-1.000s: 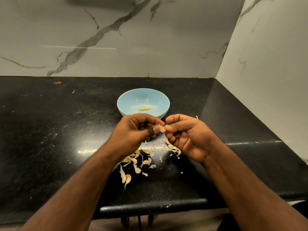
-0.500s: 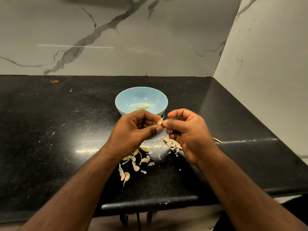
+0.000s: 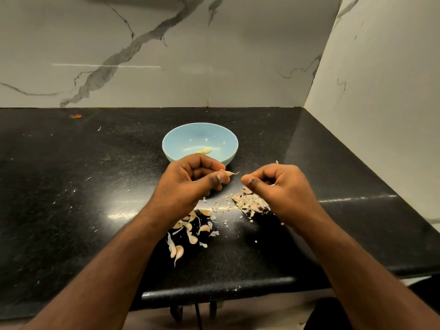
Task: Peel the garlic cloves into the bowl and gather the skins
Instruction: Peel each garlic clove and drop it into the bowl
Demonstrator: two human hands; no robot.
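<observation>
Black speckled stone forms the desk (image 3: 71, 186), set into a corner of white, grey-veined marble walls. Nearest the rounded front edge lie several unpeeled, pinkish-cream garlic cloves (image 3: 183, 236), scattered loosely just under the left forearm, probably kept there as the waiting stock within easy reach. A little farther in and to the right, a small heap of pale papery skins (image 3: 250, 202) sits just beside the right wrist, with crumbs of skin strewn between the two groups; dropping the peel on one spot likely makes the later gathering simpler.

Above these, the left hand (image 3: 190, 184) has its grip clenched on one small garlic clove (image 3: 226, 173), pinched between thumb and fingertips so that its thin tail points toward the other hand, exposed for stripping. The right hand (image 3: 278, 184) is held apart from it, its grip curled tight; whether it pinches a shred of skin I cannot tell, as the fingers hide it.

Beyond the hands stands a round, light-blue glazed bowl (image 3: 173, 144), close behind the left knuckles, holding a few yellowish peeled cloves (image 3: 203, 151) at its bottom. Its nearness suits a short drop. Most cloves appear unpeeled, so the task seems early.
</observation>
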